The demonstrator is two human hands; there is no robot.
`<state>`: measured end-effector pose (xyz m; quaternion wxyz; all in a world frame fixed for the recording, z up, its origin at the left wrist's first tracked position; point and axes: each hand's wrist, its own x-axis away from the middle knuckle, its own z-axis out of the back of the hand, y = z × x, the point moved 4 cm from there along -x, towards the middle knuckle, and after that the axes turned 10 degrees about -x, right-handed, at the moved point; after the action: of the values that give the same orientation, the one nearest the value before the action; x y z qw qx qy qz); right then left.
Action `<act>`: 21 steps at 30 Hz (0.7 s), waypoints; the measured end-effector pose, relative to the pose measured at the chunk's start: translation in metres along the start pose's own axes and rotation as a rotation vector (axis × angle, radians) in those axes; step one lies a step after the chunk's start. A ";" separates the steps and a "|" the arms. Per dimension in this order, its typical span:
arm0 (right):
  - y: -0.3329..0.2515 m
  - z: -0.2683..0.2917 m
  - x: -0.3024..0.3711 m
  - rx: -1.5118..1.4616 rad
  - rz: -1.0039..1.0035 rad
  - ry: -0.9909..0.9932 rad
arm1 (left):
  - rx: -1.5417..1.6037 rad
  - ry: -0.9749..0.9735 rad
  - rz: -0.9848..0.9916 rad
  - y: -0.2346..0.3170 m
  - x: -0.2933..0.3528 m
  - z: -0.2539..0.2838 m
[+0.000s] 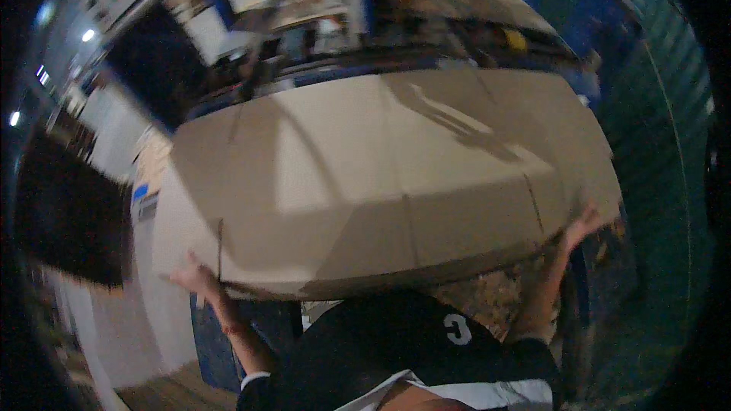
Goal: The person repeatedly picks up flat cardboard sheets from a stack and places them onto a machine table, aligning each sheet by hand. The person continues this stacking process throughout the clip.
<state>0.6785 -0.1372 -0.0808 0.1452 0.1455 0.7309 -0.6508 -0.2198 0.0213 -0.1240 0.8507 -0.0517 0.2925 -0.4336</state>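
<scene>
A large brown cardboard sheet (pixel 350 175) with creases and narrow slots spans the space in front of me. Its near edge bows close to my body, and more layers seem to lie beneath it there. My left hand (pixel 196 275) grips the sheet's near left corner, thumb and fingers spread over the top. At the near right corner my right hand (pixel 585 224) holds the edge in the same way. Motion blurs both hands, and the undersides of the grips are hidden.
Beyond the sheet stands a machine with a dark blue frame (pixel 320 72) and metal bars. A dark brush-like panel (pixel 76 205) is at the left. Green sheeting (pixel 662 167) hangs at the right. Scraps (pixel 487 297) lie below the near edge.
</scene>
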 end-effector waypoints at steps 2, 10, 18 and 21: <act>-0.009 -0.001 -0.010 0.148 0.147 -0.026 | 0.190 -0.057 0.138 0.001 0.003 0.021; -0.041 -0.020 -0.065 0.228 0.093 -0.049 | 1.276 0.082 0.521 0.007 0.011 0.102; -0.159 -0.063 -0.074 -0.549 -0.197 -0.486 | 1.484 0.247 0.555 -0.019 -0.018 0.120; -0.220 -0.033 -0.015 -0.153 0.172 -0.477 | 1.504 0.133 0.417 -0.009 -0.024 0.121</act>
<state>0.6026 -0.1292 0.1287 0.3787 0.0381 0.7082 -0.5947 -0.1713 0.0138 -0.0108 0.7018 0.6206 -0.0259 -0.3488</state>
